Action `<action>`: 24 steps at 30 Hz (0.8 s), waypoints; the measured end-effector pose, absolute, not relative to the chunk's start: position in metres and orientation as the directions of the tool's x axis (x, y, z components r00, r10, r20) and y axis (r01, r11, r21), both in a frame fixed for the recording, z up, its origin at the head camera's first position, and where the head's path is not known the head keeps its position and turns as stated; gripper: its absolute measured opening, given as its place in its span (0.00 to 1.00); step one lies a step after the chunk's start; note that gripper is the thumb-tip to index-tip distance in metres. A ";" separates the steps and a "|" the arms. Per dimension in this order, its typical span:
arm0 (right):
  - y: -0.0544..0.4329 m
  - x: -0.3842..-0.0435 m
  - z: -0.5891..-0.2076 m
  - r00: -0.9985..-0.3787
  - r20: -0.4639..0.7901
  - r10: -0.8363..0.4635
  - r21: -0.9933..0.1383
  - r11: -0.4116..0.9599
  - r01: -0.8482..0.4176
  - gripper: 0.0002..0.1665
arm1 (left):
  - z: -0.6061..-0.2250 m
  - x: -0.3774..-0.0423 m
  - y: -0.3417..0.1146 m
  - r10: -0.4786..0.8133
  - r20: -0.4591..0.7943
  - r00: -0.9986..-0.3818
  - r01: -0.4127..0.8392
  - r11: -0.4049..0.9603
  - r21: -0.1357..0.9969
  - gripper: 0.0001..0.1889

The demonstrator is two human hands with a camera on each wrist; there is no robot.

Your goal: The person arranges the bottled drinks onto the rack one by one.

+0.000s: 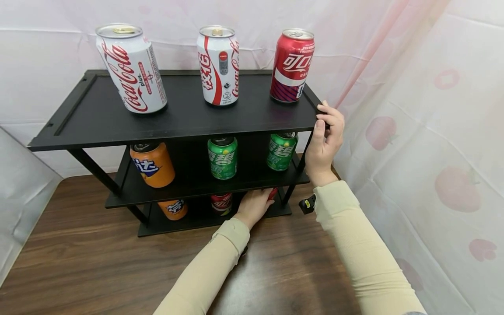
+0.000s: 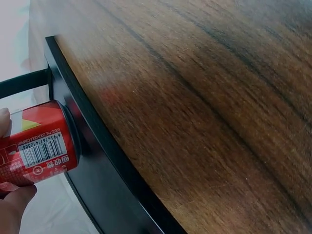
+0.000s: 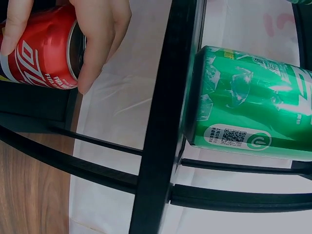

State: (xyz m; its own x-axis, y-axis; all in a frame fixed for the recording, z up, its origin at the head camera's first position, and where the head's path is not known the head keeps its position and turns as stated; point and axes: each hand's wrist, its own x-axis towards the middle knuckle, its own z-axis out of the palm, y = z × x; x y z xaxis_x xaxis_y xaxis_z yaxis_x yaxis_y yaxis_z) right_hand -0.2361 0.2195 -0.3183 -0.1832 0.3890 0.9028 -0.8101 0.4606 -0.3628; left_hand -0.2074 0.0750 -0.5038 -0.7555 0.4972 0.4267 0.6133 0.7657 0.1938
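My left hand [image 1: 253, 206] reaches into the bottom shelf at its right end and grips a red Coca-Cola can [image 2: 41, 146]. In the left wrist view the can's base is at the shelf board, with a thumb and a finger on its sides. The right wrist view shows fingers [image 3: 95, 41] of that left hand around the can's top end. My right hand [image 1: 326, 140] holds the right front corner of the black three-tier shelf [image 1: 181, 124] at its top board, fingers bent over the edge. Near it on top stands another red can [image 1: 292, 65].
Two white Coca-Cola cans [image 1: 219, 65] share the top board. The middle tier carries an orange can [image 1: 153, 165] and two green cans [image 1: 223, 158]. Another orange can [image 1: 173, 209] and a red can [image 1: 222, 204] stand below. Wooden table [image 1: 98, 262] underneath; pale curtains around.
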 end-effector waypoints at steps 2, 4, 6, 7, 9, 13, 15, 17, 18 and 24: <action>0.220 -0.236 -0.318 -0.183 0.903 0.390 -0.363 0.461 -0.810 0.23 | -0.504 -0.207 0.075 0.502 0.418 -0.757 0.615 0.763 0.199 0.29; 0.220 -0.236 -0.319 -0.182 0.903 0.389 -0.362 0.461 -0.810 0.24 | -0.502 -0.207 0.075 0.505 0.403 -0.763 0.615 0.759 0.214 0.29; 0.221 -0.236 -0.319 -0.181 0.904 0.388 -0.361 0.461 -0.811 0.26 | -0.501 -0.207 0.075 0.507 0.385 -0.771 0.612 0.756 0.231 0.29; 0.221 -0.237 -0.319 -0.181 0.904 0.388 -0.360 0.460 -0.812 0.27 | -0.500 -0.207 0.075 0.507 0.379 -0.774 0.611 0.755 0.239 0.29; 0.221 -0.237 -0.319 -0.180 0.904 0.388 -0.359 0.458 -0.814 0.27 | -0.500 -0.208 0.075 0.507 0.366 -0.780 0.608 0.753 0.254 0.29; 0.221 -0.238 -0.319 -0.182 0.903 0.390 -0.361 0.455 -0.814 0.26 | -0.499 -0.207 0.076 0.503 0.368 -0.782 0.605 0.753 0.257 0.28; 0.221 -0.238 -0.319 -0.187 0.902 0.390 -0.366 0.458 -0.810 0.24 | -0.499 -0.207 0.076 0.500 0.375 -0.781 0.605 0.755 0.253 0.29; 0.221 -0.238 -0.319 -0.190 0.901 0.390 -0.370 0.461 -0.807 0.23 | -0.499 -0.207 0.076 0.494 0.381 -0.781 0.602 0.759 0.249 0.30; 0.221 -0.237 -0.319 -0.193 0.901 0.390 -0.372 0.463 -0.804 0.23 | -0.499 -0.206 0.076 0.492 0.385 -0.781 0.600 0.762 0.242 0.30; 0.222 -0.237 -0.319 -0.199 0.902 0.382 -0.371 0.454 -0.810 0.22 | -0.499 -0.204 0.077 0.470 0.377 -0.798 0.577 0.776 0.254 0.29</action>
